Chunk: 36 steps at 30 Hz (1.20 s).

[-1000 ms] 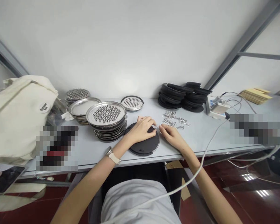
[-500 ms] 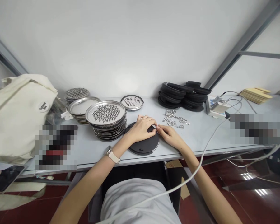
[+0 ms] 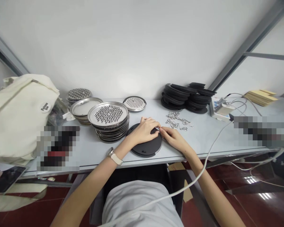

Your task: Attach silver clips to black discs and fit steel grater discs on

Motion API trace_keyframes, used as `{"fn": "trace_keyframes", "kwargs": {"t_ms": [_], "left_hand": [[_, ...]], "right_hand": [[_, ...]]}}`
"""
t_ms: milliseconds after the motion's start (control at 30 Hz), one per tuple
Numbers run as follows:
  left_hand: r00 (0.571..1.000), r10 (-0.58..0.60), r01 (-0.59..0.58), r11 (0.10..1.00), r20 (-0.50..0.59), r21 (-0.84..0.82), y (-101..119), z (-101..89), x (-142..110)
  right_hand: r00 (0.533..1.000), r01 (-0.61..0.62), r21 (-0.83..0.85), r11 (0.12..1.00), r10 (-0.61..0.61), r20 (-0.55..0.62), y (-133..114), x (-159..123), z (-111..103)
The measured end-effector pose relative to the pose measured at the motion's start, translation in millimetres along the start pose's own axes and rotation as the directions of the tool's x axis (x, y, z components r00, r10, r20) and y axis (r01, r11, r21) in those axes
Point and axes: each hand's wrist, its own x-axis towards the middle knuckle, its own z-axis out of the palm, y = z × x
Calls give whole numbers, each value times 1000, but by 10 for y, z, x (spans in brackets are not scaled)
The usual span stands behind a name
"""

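Observation:
A black round disc [image 3: 148, 146] lies flat on the pale table [image 3: 203, 138] in front of me. My left hand [image 3: 144, 130] rests on the disc's far edge with its fingers curled down onto it. My right hand [image 3: 172, 138] is at the disc's right rim, fingers pinched on a small metal clip that meets the left fingertips. A loose heap of the same small metal clips [image 3: 178, 121] lies just beyond my right hand.
Stacks of perforated steel discs [image 3: 108, 119] and plain steel trays [image 3: 83, 109] stand at left, a single perforated disc [image 3: 134, 103] behind. Black rings [image 3: 186, 97] are piled at the back right. A cream bag [image 3: 19, 116] lies far left; white cables [image 3: 217, 132] run right.
My right hand has slid a little left, closing the gap to the left fingertips at the disc's rim. The left hand stays on the disc.

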Motion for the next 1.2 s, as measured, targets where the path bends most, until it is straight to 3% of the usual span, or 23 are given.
{"fn": "trace_keyframes", "kwargs": {"t_ms": [433,1200], "left_hand": [[998,-55,53,993,-13,-109,2,-18,3],[999,-49,48,995,-6,-92,-14,-16,17]], "right_hand": [[1000,2,-57,998,-2,8,49,-2,0],[1000,-22,-57,998,22,-3,38,-10,-3]]}}
